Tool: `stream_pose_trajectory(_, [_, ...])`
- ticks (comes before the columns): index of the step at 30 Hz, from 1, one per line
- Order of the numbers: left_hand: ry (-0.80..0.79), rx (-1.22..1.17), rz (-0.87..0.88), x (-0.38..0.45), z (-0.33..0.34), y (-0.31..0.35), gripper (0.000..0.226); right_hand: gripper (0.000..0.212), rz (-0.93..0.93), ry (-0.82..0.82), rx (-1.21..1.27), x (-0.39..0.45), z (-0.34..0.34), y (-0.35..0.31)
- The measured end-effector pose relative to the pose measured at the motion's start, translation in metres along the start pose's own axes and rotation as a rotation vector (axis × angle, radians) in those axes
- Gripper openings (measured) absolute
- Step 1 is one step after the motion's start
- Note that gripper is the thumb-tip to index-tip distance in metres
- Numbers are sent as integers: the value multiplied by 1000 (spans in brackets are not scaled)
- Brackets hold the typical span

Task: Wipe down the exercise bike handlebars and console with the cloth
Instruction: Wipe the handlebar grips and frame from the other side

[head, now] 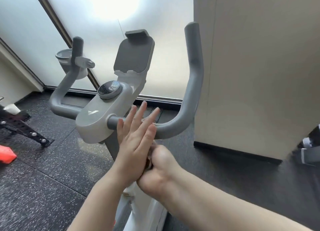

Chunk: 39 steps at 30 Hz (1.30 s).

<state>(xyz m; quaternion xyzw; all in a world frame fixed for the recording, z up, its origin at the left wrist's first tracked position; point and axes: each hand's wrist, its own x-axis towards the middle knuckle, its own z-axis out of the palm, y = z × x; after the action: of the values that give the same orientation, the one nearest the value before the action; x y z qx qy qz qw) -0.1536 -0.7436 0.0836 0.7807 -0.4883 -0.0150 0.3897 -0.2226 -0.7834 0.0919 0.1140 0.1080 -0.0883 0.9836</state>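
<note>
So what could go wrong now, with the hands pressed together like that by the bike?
1. No cloth shows. The left hand lies flat against the right hand, so wiping may start bare-handed.
2. The round display on the console looks smudged; rough rubbing might just smear it.
3. The cup holder clipped on the left handlebar could get knocked while wiping there.

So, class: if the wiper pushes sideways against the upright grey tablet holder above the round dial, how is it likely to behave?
The tablet holder would probably stay stiff; it looks like moulded plastic. It may tilt back, since it seems to join the console only at a narrow base. Its ribbed face probably isn't slippery.
</note>
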Motion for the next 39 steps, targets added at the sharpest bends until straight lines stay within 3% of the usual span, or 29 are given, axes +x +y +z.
stream_pose_trajectory(5, [-59, 84, 14, 0, -17, 0, 42, 22, 93, 200, -40, 17, 4, -11])
stream_pose_trajectory(7, [-123, 139, 22, 0, -24, -4, 43, 34, 114, 178, -115, -1, 3, -29])
stream_pose_trajectory(10, [-143, 130, 27, 0, -25, -7, 45, 65, -37, 80, -197, -27, -5, -50])
stream_pose_trajectory(12, [-142, 118, 29, -1, -21, -6, 46, 54, -73, 18, -231, -27, 0, -46])
stream_pose_trajectory(15, [-144, 143, 39, -3, -20, -7, 47, 47, -77, 91, -261, -25, 6, -38])
stream_pose_trajectory(18, [-164, 212, 76, -4, -23, -9, 48, 39, -222, 50, -338, -51, -5, -48])
stream_pose_trajectory(20, [-170, 143, 100, -3, -22, -3, 51, 39, -471, 25, -520, -77, -8, -52])
stream_pose_trajectory(23, [-202, 47, 191, 5, -4, 19, 49, 46, -984, 42, -1019, -86, -2, -42])
stream_pose_trajectory(26, [-140, 74, 190, 22, 10, 38, 35, 55, -1246, 124, -1610, -52, -7, -32])
stream_pose_trajectory(28, [-185, 110, 125, 35, 9, 42, 30, 57, -1369, 171, -1836, -28, 0, -47])
stream_pose_trajectory(31, [-305, 194, 88, 48, 9, 42, 35, 52, -1400, 313, -1884, -4, 39, -97])
stream_pose_trajectory(33, [-261, 354, 97, 48, 15, 43, 46, 48, -1439, 368, -1967, 1, 51, -110])
stream_pose_trajectory(35, [-171, 425, 138, 43, 16, 41, 55, 41, -1441, 298, -2078, -9, 33, -104])
stream_pose_trajectory(39, [-91, 428, 182, 42, 17, 43, 58, 41, -1276, 87, -2454, -37, 20, -122])
